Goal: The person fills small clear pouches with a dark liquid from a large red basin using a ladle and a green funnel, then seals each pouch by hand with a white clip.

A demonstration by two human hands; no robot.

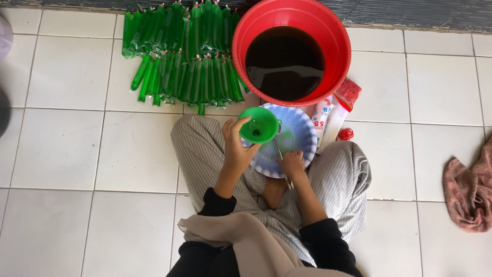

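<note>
- My left hand [237, 149] is closed around a green funnel [259, 125]; the fingers wrap its lower part and the wide mouth faces up.
- My right hand [292, 163] is closed on a thin metal utensil [278, 147], maybe a spoon. I cannot tell its exact kind. Its upper end reaches toward the funnel.
- Under both hands is a pale blue basin [300, 134] with a wavy rim. The funnel is over its left edge, and my right hand rests at its near rim.
- Just beyond the hands stands a red bucket [338, 46] with dark liquid inside, touching or almost touching the far side of the basin.
- Beyond my left hand, many long thin plastic tubes filled with green liquid [184, 56] lie in rows on the white tiled floor [66, 149].
- To the right of my right hand, between basin and bucket, some small plastic packets [328, 115] lie, white and red.
- Well apart to the right of my right hand, a pink cloth [469, 192] is crumpled on the floor.
- I sit cross-legged in striped trousers [200, 149], with black sleeves.
</note>
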